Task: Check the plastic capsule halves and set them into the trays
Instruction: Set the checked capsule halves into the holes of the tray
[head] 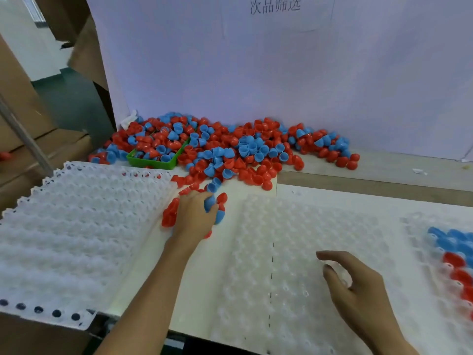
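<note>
We see the left hand (194, 213) reaching forward to the near edge of the pile (230, 147) of red and blue capsule halves, fingers curled round a blue half (210, 204), with another blue half (220, 217) and several red ones touching the hand on both sides. The right hand (358, 285) hovers above the middle tray (281, 265), its fingers loosely spread and bent, holding nothing that we can make out.

The pile lies along the foot of the white backboard (281, 73) (which bears a printed Chinese label near the top), spilling over a green bin (153, 162) that is itself full of halves. A stack of white dimpled trays (76, 226) sits at the left, slightly raised and tilted, with a row of dark holes along its near edge. The middle tray is clear plastic and we see no halves in its pockets. At the far right, another tray (414, 226) holds seated halves (458, 262), blue towards the back and red nearer to us, cut off by the frame edge. Cardboard boxes (20, 98) stand at the left beyond the bench.
</note>
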